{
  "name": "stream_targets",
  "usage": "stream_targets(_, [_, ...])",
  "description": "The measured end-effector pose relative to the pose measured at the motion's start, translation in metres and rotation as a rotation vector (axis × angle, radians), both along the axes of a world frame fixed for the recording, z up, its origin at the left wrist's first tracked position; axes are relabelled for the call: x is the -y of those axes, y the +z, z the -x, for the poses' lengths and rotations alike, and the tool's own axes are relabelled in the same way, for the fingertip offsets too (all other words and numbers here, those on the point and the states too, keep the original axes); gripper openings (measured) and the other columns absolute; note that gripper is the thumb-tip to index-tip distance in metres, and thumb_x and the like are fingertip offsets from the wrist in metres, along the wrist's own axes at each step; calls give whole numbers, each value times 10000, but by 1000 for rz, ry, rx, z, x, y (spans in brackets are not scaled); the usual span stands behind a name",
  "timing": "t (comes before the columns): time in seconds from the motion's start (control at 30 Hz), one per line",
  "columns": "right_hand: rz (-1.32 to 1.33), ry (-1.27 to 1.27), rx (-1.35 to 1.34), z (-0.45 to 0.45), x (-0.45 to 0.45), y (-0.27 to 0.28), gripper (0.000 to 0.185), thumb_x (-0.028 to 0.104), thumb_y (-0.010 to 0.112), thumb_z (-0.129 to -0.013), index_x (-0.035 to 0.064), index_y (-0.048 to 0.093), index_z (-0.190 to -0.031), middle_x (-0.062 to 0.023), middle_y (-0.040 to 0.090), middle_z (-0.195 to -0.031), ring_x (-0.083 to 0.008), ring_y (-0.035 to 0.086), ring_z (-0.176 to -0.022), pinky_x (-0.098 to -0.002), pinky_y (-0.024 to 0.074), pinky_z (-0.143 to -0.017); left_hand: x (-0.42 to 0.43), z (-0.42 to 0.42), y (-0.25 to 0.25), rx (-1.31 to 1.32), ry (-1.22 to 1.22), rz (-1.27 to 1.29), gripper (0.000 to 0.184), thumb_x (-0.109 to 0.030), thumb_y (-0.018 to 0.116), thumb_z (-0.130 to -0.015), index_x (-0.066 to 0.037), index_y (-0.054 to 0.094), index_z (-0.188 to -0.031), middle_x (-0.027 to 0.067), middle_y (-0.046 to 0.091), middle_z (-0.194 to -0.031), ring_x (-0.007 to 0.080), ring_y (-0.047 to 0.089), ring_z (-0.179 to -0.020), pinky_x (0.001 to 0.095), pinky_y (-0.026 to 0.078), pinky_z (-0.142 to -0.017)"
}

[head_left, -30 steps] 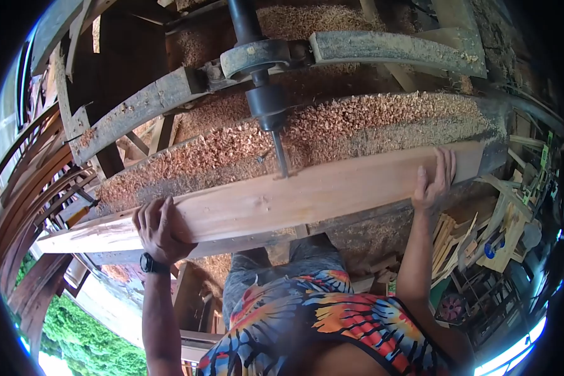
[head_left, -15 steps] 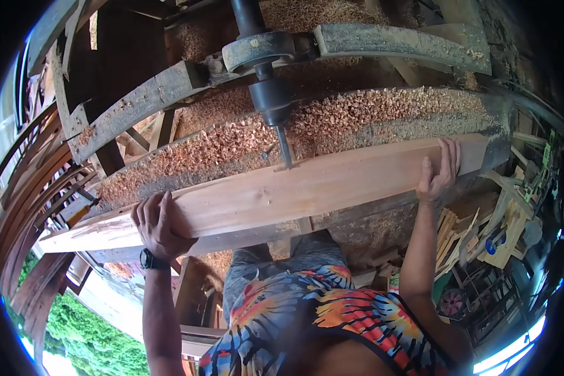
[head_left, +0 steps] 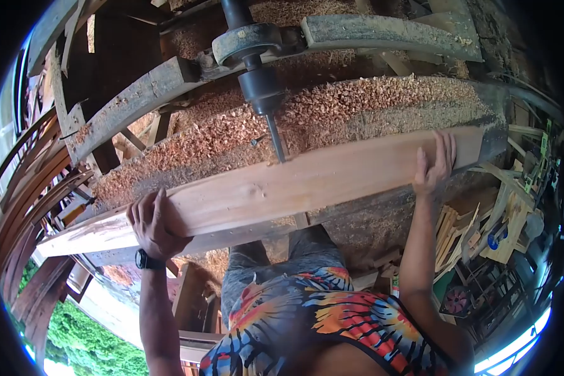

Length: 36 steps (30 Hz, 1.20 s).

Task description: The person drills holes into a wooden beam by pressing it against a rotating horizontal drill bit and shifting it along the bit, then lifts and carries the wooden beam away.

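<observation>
A long, pale wooden board (head_left: 250,188) lies across a work table (head_left: 382,128) in front of me. My left hand (head_left: 155,224), with a dark watch on the wrist, is closed on the board's left part, fingers over the top and thumb towards the far edge. Towards the right end, my right hand (head_left: 437,164) grips the board, its fingers reaching over the far side. Between the hands, a drill bit (head_left: 276,139) in a dark chuck (head_left: 261,89) comes down at the board's far edge. Its tip meets the wood there; how deep it sits I cannot tell.
Wood chips (head_left: 225,133) are heaped along the table behind the board. A curved wooden beam (head_left: 388,36) runs behind the chuck. Scrap wood (head_left: 454,229) is piled at the right, near a fan-like pink wheel (head_left: 456,299). Curved strips (head_left: 28,182) stand at the left.
The whole view has shifted slightly. Against the bit, the board seems to have slid a little to the right, and the dark notch beside the tip shows less. Both hands keep their hold.
</observation>
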State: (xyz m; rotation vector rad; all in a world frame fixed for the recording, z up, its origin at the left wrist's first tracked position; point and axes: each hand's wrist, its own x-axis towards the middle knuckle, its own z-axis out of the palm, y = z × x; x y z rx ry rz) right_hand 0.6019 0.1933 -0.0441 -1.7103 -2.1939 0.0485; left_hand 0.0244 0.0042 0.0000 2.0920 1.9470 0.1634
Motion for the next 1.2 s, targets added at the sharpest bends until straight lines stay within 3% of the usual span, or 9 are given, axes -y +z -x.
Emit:
stream_targets(0.17, [48,-29,-18,-7,41,8,621,436,606,-947,-61,646,-1318,-253,627,-1356,-524,503,-1380,-598,349,-1201,18,-4,2,-17,-45,-5,1035,-358,931,-521,-74,601,-1460,168,650,-1294,383,616,-1200,603,400,-1084])
stream_targets(0.33, [45,-15,10,-3,39,10,564,354,596,-957,-70,634,-1327,-269,620,-1369,-533,500,-1379,-605,342,-1210,20,-1,-4,-18,-40,-34,1026,-366,924,-510,-71,617,-1443,169,649,-1298,387,615,-1198,603,403,-1089])
stream_targets(0.47, [44,-30,9,-5,39,8,629,449,601,-959,-69,643,-1313,-253,627,-1351,-528,502,-1381,-604,365,-1187,19,1,-3,-20,-43,-23,1036,-364,916,-505,-72,612,-1451,174,647,-1305,392,613,-1201,602,403,-1091])
stream_targets(1.07, [-5,31,5,28,-54,0,527,335,687,-932,-23,669,-1318,-222,642,-1372,-477,519,-1381,-549,386,-1193,-21,17,-3,-9,44,2,1196,-274,972,-392,-46,569,-1495,202,617,-1367,434,565,-1231,575,402,-1093])
stream_targets(1.2, [-9,37,-30,23,-45,-3,523,346,679,-952,-24,671,-1321,-218,646,-1379,-473,519,-1385,-549,384,-1195,-15,16,-2,-20,28,-8,1205,-289,986,-434,-81,541,-1534,190,624,-1361,402,590,-1205,579,398,-1079])
